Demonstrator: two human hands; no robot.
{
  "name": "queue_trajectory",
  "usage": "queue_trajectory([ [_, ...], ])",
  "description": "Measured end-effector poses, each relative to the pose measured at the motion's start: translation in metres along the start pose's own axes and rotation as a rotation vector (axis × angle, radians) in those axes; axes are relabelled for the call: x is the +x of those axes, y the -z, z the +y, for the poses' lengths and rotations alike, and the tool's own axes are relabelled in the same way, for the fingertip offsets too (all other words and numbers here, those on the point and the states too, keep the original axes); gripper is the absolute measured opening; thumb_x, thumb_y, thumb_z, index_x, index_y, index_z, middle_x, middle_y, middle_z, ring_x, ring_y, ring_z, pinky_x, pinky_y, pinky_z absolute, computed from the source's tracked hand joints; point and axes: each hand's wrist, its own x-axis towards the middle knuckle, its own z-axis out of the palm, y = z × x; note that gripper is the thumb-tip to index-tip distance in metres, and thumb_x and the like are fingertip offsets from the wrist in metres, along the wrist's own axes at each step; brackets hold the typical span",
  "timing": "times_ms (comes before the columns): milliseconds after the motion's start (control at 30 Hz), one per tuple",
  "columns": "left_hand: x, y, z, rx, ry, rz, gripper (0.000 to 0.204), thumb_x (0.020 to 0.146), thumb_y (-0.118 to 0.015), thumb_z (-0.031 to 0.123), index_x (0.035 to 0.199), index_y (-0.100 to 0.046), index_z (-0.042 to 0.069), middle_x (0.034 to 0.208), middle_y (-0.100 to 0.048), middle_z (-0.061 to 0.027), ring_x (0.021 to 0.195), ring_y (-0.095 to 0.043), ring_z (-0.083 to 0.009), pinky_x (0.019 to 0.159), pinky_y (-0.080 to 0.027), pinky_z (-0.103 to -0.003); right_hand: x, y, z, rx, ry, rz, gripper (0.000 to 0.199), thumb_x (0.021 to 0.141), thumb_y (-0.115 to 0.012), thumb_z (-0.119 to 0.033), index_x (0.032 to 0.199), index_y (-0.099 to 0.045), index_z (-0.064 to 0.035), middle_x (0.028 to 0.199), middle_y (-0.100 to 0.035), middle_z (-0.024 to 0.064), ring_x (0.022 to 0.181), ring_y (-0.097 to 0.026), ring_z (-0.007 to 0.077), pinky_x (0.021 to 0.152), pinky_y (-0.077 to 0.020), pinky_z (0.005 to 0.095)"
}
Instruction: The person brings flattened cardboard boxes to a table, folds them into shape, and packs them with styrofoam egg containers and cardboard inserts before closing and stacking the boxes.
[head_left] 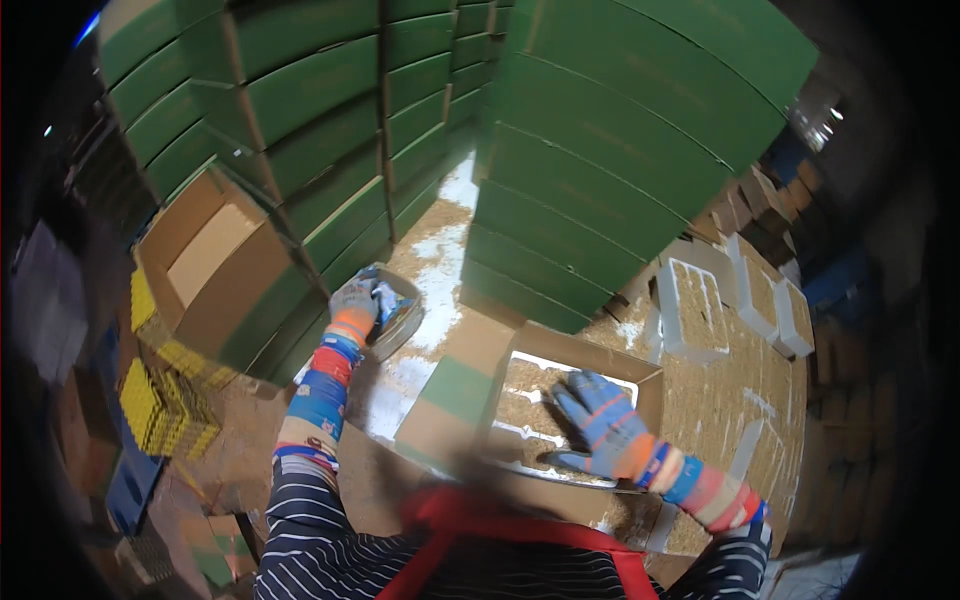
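My right hand (pixel 605 425), in a grey-blue glove with orange bands, lies flat with fingers spread on the brown, crumbly filling (pixel 522 408) of a white divided tray (pixel 540 470). That tray sits inside an open cardboard box (pixel 648 385) in front of me. Off to the left, my left hand (pixel 354 300), gloved too, is curled at a dark, shallow container (pixel 403 328). A crumpled blue and white piece (pixel 388 300) shows at its fingers. What exactly the hand grips is partly hidden.
Tall stacks of green boxes (pixel 610 170) rise ahead and to the left. An open carton (pixel 215 265) leans by the left stack, near yellow egg-tray-like stacks (pixel 165 410). At right, white filled trays (pixel 692 310) stand on a surface strewn with brown crumbs (pixel 740 400).
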Motion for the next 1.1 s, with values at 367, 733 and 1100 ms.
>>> queue_trajectory([
  [367,0.044,-0.049,-0.007,0.147,-0.016,0.051,0.019,0.083,-0.053,0.013,0.091,-0.07,0.011,0.094,-0.068,-0.0134,0.09,-0.064,-0.0316,0.079,-0.051,-0.04,-0.004,-0.01,0.094,0.369,-0.2,0.142,0.053,0.085,-0.062,-0.038,0.124,-0.053,-0.004,0.116,-0.06,0.0178,0.106,-0.059,0.0296,0.094,-0.0452,0.0378],
  [733,0.027,-0.02,-0.09,-0.521,0.091,0.388,0.038,0.07,-0.069,-0.004,0.108,-0.064,-0.001,0.1,-0.068,-0.011,0.091,-0.064,-0.0186,0.085,-0.05,-0.03,0.11,-0.156,0.353,-0.284,-0.769,0.246,0.087,0.069,-0.068,-0.053,0.137,-0.038,-0.008,0.137,-0.04,0.0218,0.126,-0.038,0.0417,0.105,-0.0314,0.0471],
  [1100,0.019,0.019,0.001,-1.413,0.19,0.403,0.049,0.07,-0.064,-0.009,0.118,-0.058,-0.003,0.108,-0.063,-0.0095,0.093,-0.061,-0.0163,0.084,-0.05,-0.026,0.041,-0.208,0.347,-0.241,-0.696,0.007,0.036,0.082,-0.054,-0.03,0.107,-0.061,-0.0058,0.102,-0.064,0.0183,0.099,-0.06,0.0349,0.085,-0.0456,0.0462],
])
